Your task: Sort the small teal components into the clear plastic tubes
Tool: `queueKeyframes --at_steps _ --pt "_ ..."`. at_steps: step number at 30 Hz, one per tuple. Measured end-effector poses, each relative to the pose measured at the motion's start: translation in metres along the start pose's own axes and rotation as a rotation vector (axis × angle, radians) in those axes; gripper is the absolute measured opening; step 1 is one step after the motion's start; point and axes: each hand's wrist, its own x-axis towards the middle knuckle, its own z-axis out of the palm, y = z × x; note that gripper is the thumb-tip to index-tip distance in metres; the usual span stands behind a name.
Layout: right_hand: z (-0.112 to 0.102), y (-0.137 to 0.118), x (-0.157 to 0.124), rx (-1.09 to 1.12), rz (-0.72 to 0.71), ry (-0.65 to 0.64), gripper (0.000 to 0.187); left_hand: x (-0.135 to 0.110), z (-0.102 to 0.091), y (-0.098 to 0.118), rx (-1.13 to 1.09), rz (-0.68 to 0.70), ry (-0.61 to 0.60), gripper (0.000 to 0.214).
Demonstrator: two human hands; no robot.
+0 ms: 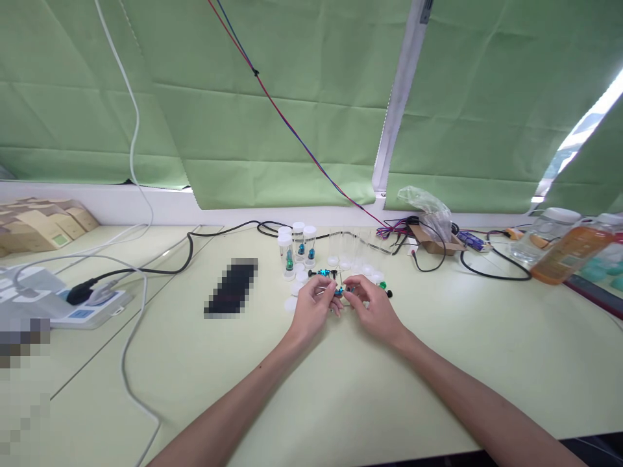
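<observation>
Left hand point(311, 308), right hand point(377, 311) pinch blue part point(339, 292); long axis roughly crosswise, direction unclear.

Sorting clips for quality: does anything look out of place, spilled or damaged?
The dark object left of the capped vials shows as coarse square blocks, hiding its condition; a patch at the left edge does too. Red and blue wires run aslant across the green blinds, perhaps untidy. I see no spill or damage.

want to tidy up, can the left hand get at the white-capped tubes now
Probably yes: the white-capped tubes stand just beyond the left hand with only small low pieces between, though its fingers seem busy with a small blue part.
</observation>
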Motion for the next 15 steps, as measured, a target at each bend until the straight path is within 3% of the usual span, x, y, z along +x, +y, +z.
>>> queueKeyframes --at_steps 15 --pt "-0.0008 -0.0015 0.0008 0.023 0.046 0.001 0.02 0.0002 -0.0005 0.0009 0.001 0.008 -0.005 0.033"
